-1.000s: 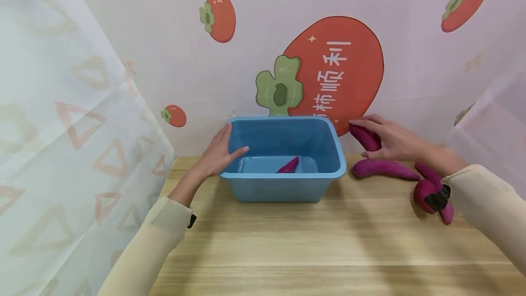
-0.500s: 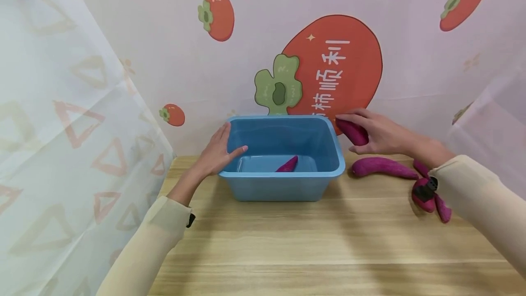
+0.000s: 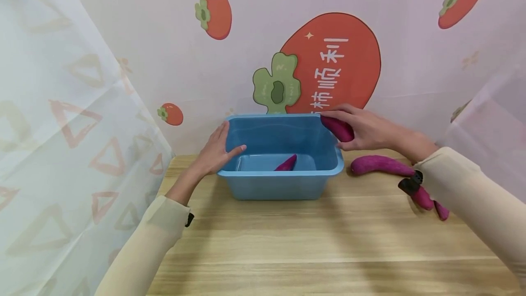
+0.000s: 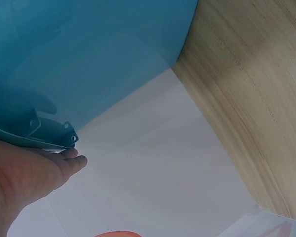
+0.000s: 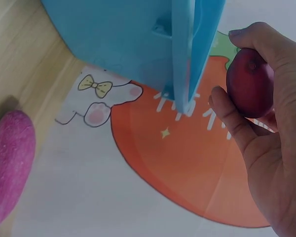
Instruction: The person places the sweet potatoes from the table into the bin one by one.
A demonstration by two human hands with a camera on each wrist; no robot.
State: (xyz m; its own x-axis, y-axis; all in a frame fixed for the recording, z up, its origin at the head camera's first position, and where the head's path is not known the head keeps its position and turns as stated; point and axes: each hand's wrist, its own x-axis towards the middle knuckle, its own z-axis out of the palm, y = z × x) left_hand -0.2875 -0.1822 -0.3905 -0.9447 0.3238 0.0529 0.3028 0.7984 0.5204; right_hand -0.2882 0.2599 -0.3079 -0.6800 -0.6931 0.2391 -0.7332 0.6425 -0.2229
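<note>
A purple sweet potato [image 3: 338, 129] is held in my right hand [image 3: 365, 127], thumb below and fingers over the top. It overlaps the right rim of a blue plastic basin [image 3: 275, 188] in the head view. In the right wrist view the sweet potato [image 5: 250, 83] shows its rounded end, beside the basin's rim [image 5: 182, 59]. My left hand [image 3: 213, 150] rests on the basin's left rim, fingers straight along the outside and thumb reaching over the inside. In the left wrist view, that hand's fingers [image 4: 71, 165] lie against the rim's underside. Another purple sweet potato [image 3: 286, 163] lies inside the basin.
Right of the basin, a long purple sweet potato [image 3: 382, 165] lies on the wooden table [image 3: 287, 241]. More purple pieces [image 3: 422, 199] lie partly hidden behind the right wrist's black camera [image 3: 411, 183]. A printed cloth [image 3: 197, 72] hangs behind the basin.
My right hand has carried the sweet potato leftward, from above the long one to the basin's right rim. My left hand keeps its place on the basin.
</note>
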